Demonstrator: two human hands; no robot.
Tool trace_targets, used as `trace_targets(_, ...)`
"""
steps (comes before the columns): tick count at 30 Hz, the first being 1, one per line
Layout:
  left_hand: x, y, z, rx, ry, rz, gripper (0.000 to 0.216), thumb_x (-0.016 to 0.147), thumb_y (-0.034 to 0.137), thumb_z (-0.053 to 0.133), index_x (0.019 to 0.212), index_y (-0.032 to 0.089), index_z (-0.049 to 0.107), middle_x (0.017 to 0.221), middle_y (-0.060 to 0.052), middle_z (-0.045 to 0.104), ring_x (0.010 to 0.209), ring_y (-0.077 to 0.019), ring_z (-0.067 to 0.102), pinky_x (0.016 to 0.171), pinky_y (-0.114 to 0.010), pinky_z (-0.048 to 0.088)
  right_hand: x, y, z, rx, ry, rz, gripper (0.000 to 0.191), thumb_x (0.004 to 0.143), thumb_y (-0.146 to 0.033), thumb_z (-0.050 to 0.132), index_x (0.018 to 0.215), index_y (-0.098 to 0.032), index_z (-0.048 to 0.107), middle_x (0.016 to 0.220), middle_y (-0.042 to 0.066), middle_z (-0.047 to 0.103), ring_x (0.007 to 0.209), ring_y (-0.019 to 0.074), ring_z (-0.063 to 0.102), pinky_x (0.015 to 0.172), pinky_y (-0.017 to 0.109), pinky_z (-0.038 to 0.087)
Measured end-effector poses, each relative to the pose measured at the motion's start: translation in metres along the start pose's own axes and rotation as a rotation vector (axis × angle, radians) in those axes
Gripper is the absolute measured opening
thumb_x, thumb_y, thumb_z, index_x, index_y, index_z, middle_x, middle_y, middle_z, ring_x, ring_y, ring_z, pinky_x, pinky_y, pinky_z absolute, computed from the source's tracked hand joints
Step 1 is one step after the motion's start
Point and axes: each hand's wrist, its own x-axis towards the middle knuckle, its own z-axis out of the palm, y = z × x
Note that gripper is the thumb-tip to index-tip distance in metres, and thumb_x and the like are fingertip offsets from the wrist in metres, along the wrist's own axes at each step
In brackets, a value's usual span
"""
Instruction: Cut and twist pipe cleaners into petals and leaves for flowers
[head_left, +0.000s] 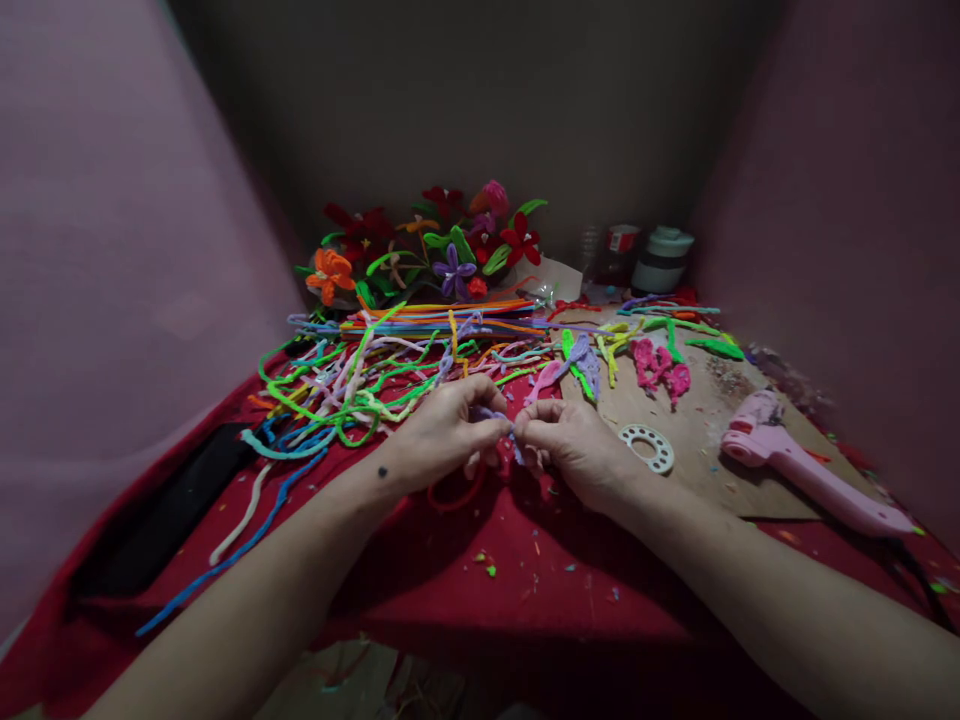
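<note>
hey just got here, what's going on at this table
A person's left hand and right hand pinch a small lilac fuzzy piece between them, above a red cloth. Its exact shape is mostly hidden by the fingers. Loose colored fuzzy stems lie tangled toward the left, a pink glue gun rests on the brown board at right, and fuzzy flowers stand at the back.

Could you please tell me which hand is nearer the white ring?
Right: the right hand is beside the white ring, to its left; the left hand is farther left.
</note>
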Motion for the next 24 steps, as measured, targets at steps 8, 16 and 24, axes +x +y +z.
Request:
trace_targets(8,0.002,-0.007,-0.007,-0.350,-0.014,-0.123,0.021,0.075,0.033,0.058,0.068,0.014,0.053,0.043,0.003,0.051,0.030,-0.0057,0.038,0.030,-0.015,0.030,0.001,0.004,-0.002,0.166,-0.052,0.012,0.003,0.065,-0.018,0.058,0.066,-0.015,0.056,0.049,-0.004,0.051,0.040,0.0065,0.042,0.041,0.020,0.032)
trace_targets(16,0.005,-0.013,-0.002,-0.551,-0.035,-0.117,0.020,0.069,0.031,0.064,0.069,0.013,0.054,0.046,0.004,0.052,0.030,-0.0041,0.038,0.029,-0.014,0.031,-0.001,0.002,-0.003,0.084,-0.048,0.007,0.022,0.067,-0.030,0.066,0.059,-0.015,0.052,0.044,-0.005,0.050,0.036,0.0052,0.038,0.037,0.019,0.025)
trace_targets(24,-0.036,0.006,-0.038,-0.302,-0.399,-0.158,0.022,0.069,0.033,0.062,0.061,0.013,0.057,0.049,0.001,0.054,0.034,-0.0057,0.043,0.032,-0.016,0.027,-0.007,0.003,0.000,-0.047,-0.185,0.057,0.024,0.070,-0.036,0.064,0.062,-0.015,0.056,0.046,-0.004,0.051,0.040,0.0056,0.041,0.040,0.019,0.027)
